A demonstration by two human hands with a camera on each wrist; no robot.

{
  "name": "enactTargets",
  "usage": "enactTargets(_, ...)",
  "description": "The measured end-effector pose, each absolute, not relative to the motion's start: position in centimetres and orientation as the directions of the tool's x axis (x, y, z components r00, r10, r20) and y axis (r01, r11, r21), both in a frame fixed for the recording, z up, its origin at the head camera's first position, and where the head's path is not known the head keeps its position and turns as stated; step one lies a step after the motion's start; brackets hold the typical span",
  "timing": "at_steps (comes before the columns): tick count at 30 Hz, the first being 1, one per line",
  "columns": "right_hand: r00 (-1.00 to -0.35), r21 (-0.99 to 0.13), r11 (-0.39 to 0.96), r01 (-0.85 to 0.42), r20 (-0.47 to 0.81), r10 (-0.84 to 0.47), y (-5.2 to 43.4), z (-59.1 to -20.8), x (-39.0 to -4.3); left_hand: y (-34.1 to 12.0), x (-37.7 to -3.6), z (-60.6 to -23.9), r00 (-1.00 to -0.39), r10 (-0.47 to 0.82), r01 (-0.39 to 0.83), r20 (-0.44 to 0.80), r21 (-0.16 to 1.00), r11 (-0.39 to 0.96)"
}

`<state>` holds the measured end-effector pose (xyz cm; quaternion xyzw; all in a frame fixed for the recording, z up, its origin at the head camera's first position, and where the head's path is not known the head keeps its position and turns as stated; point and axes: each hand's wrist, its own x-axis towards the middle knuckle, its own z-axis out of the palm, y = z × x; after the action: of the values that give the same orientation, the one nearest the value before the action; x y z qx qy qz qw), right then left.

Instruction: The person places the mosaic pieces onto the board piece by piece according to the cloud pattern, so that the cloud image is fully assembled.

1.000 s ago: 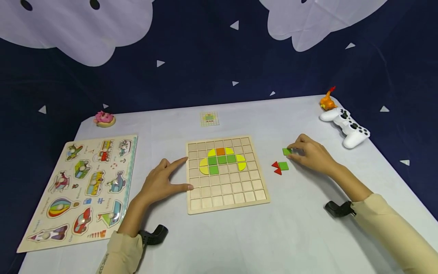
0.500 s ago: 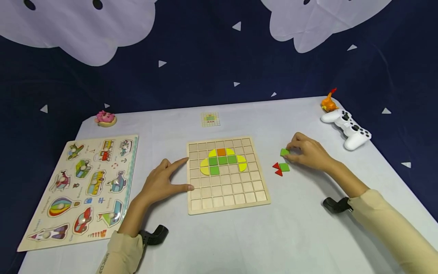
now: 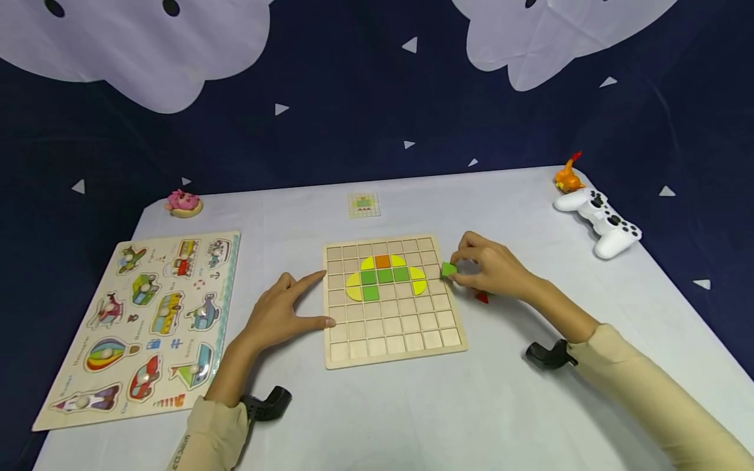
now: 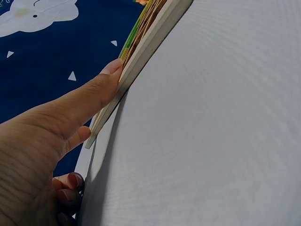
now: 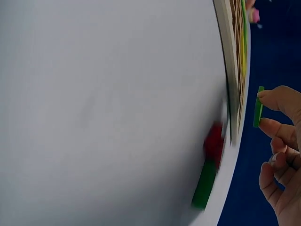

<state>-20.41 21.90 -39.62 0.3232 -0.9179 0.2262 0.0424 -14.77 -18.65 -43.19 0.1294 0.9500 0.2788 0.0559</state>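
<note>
The right hand [image 3: 491, 271] is pinching a green square tile [image 3: 449, 269] at the grid board's [image 3: 391, 340] right edge; the left hand [image 3: 277, 314], fingers spread, is bracing its left edge

A big table [image 3: 506, 405] with a pale cover fills the front. Behind it hangs a dark blue cloth [image 3: 365, 98] with small white triangles — and two big white clouds [image 3: 135, 46] at the top.

Left hand [image 3: 277, 317] flat, fingers spread; right hand [image 3: 491, 268] pinching.
</note>
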Motion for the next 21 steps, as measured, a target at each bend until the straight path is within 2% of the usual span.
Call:
enactTargets(11, -0.716, -0.408, 0.606, -0.683, 0.210, -0.666, 17.0, -39.6, -19.9, -18.6, -14.8, -43.2, -0.959, 0.281, 0.218, -0.036, 0.538, 0.814)
enactTargets(21, -0.686, -0.422, 0.575, -0.700, 0.178, -0.705, 14.5, -40.0, -19.6, -18.7, -14.8, -43.2, -0.960, 0.278, 0.216, -0.035, 0.542, 0.812)
